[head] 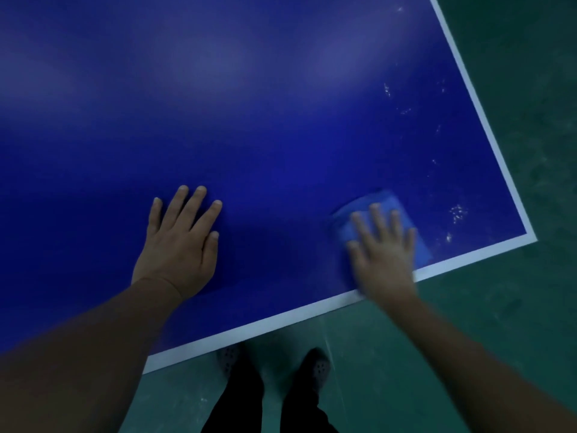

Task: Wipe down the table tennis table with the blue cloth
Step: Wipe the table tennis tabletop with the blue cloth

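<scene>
The dark blue table tennis table with white edge lines fills most of the view. Its near right corner lies at the right. A folded blue cloth lies flat near that corner. My right hand presses flat on the cloth with fingers spread; it is blurred. My left hand rests palm down on the bare tabletop to the left, fingers apart, holding nothing. Whitish specks dot the surface to the right of the cloth, along the side line.
The green floor surrounds the table at the right and near side. My two feet in dark shoes and dark trousers stand just below the near white edge.
</scene>
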A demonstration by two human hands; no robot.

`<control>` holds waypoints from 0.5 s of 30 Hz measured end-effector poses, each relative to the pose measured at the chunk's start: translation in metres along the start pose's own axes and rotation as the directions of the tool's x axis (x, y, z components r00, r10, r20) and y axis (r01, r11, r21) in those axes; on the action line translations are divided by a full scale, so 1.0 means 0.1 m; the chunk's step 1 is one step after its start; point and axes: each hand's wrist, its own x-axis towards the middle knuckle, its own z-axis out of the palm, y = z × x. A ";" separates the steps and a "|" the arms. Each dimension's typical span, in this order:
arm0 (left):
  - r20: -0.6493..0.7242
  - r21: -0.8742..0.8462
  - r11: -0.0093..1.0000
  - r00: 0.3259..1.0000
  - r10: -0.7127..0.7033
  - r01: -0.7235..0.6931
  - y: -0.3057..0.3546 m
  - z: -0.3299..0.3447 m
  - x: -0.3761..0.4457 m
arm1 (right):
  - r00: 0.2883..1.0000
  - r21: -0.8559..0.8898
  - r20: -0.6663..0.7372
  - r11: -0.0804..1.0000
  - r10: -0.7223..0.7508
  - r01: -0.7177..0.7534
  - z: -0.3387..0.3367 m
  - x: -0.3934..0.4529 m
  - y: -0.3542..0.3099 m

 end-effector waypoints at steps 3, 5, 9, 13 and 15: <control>0.004 0.008 1.000 1.000 -0.001 0.001 0.01 0.00 0.00 | 0.899 0.000 0.073 0.901 0.432 -0.433 -0.19 0.23 0.76; 0.006 0.011 1.000 1.000 0.003 -0.003 0.02 -0.01 0.00 | 0.805 0.082 0.068 0.801 0.589 -0.593 -0.23 0.35 0.76; 0.014 0.035 0.999 1.000 -0.009 0.009 0.03 -0.02 0.00 | 0.893 0.069 0.009 0.891 0.450 -0.449 -0.08 0.30 -0.17; 0.004 0.068 0.997 1.000 -0.020 0.019 0.04 -0.02 0.01 | 0.985 0.026 0.051 0.986 -0.165 0.164 0.01 -0.13 -0.56; -0.006 0.090 0.996 1.000 -0.023 0.024 0.04 -0.02 0.01 | 0.984 0.000 0.086 0.988 -0.155 0.156 -0.05 -0.05 -0.13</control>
